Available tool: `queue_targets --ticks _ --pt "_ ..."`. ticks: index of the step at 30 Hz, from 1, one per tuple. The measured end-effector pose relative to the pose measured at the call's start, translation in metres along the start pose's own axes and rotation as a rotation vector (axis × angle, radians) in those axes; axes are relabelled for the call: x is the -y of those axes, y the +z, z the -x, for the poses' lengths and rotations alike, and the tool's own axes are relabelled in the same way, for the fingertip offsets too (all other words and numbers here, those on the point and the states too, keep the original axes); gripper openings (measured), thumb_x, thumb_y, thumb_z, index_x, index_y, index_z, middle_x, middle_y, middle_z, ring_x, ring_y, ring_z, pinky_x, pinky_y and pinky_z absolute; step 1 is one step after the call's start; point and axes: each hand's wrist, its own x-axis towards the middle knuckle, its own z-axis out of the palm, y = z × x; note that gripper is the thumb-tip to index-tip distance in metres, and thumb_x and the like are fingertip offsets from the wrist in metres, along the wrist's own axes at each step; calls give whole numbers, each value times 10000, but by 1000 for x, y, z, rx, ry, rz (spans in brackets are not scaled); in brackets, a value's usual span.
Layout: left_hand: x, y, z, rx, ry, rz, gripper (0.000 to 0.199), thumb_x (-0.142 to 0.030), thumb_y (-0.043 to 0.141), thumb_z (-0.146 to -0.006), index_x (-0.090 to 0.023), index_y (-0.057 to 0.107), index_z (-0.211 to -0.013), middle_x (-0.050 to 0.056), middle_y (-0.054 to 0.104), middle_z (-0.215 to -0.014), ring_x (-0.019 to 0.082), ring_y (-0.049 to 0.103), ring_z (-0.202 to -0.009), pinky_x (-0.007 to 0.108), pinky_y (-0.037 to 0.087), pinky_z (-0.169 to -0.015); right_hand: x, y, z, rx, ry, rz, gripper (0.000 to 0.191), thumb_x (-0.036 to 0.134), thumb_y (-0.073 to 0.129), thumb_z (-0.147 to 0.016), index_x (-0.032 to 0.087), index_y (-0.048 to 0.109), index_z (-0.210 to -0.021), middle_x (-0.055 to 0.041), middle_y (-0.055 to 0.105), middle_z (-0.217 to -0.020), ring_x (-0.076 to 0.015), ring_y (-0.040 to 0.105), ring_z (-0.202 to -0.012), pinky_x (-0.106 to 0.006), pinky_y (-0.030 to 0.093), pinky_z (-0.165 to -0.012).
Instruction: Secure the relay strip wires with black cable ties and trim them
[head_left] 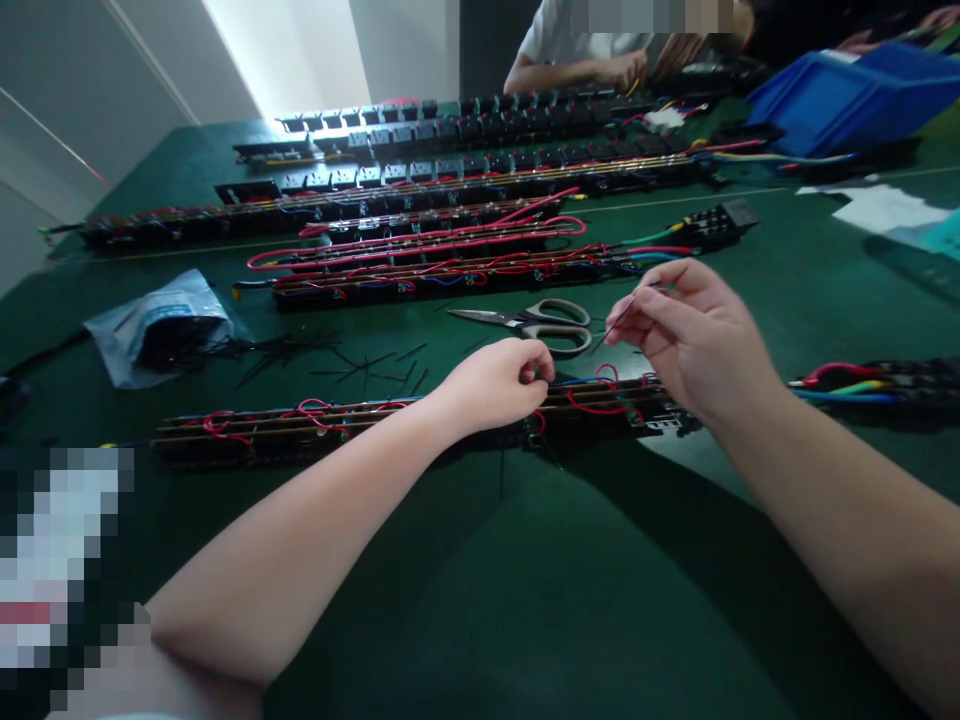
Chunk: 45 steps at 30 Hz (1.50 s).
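The wired strip [360, 420] runs left-to-right; the right hand [686, 335] pinches a slanting strand [619, 318]; whether the left hand [504, 378] holds anything is unclear.

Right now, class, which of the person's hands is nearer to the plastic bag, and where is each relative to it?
Left. The left hand is right of the plastic bag, by the nearest wired strip; the right hand is farther right still.
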Motion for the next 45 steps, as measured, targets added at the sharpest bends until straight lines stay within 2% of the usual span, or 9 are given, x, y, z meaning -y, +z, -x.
queue_targets --ticks 7,14,18,21,28,31,35,40,45 --pt "-3 1 1 -26 45 -67 108 -129 544 -847 -182 637 -862 8 608 -866 140 531 -767 293 405 -701 -3 -22 19 -63 -190 335 361 486 789 -857 253 523 -931 28 685 -735 -139 667 -622 -305 570 -624" --pt "-5 3 4 -65 91 -172 122 -138 520 -896 -182 632 -874 21 632 -890 153 568 -815 296 426 -734 -18 -19 37 20 -466 539 118 376 529 -1045 304 437 -1031 24 684 -870 -137 654 -646 -324 539 -623" --pt "-15 9 3 -142 105 -320 171 -172 481 -955 -188 647 -915 45 681 -936 191 609 -888 328 468 -801 -22 -22 41 6 -487 587 45 305 459 -1063 335 425 -1065 25 692 -909 -165 653 -681 -350 531 -654" --pt "-27 22 -12 -154 87 -437 216 -193 460 -969 -180 675 -955 80 708 -1001 241 633 -972 380 489 -860 -22 -31 43 14 -530 694 59 277 447 -1058 321 413 -1079 10 705 -942 -175 669 -708 -351 526 -651" --pt "-39 39 -60 110 -36 -175 186 -278 553 -932 -183 691 -1013 61 745 -1028 216 673 -950 334 519 -830 -25 -36 45 -25 -538 779 18 289 433 -1057 298 418 -1053 -12 695 -961 -179 668 -713 -363 517 -635" --pt "-38 36 -58 197 -30 -139 345 -460 623 -906 -199 676 -1126 55 733 -1094 222 671 -973 341 530 -846 -21 -31 43 -89 -518 645 25 294 406 -1074 305 388 -1060 3 661 -960 -161 654 -708 -354 523 -627" --pt "-42 36 -47 205 82 -359 664 -655 724 -770 -203 624 -1246 90 691 -1177 298 637 -1076 389 537 -864 -14 -28 40 -137 -457 564 70 324 411 -1081 302 381 -1021 18 631 -915 -147 633 -675 -353 526 -631" --pt "-52 43 -39 153 164 -596 575 -542 718 -819 -171 604 -1244 119 673 -1139 318 638 -1081 398 540 -878 -15 -28 40 -119 -451 589 67 325 428 -1075 316 393 -1018 15 636 -926 -162 632 -684 -376 529 -647" --pt "-57 50 -34 104 133 -610 531 -436 678 -844 -123 593 -1263 140 652 -1159 318 620 -1107 402 546 -900 -16 -27 41 -92 -481 578 78 338 467 -1059 318 411 -1009 10 652 -917 -178 632 -676 -388 529 -646"
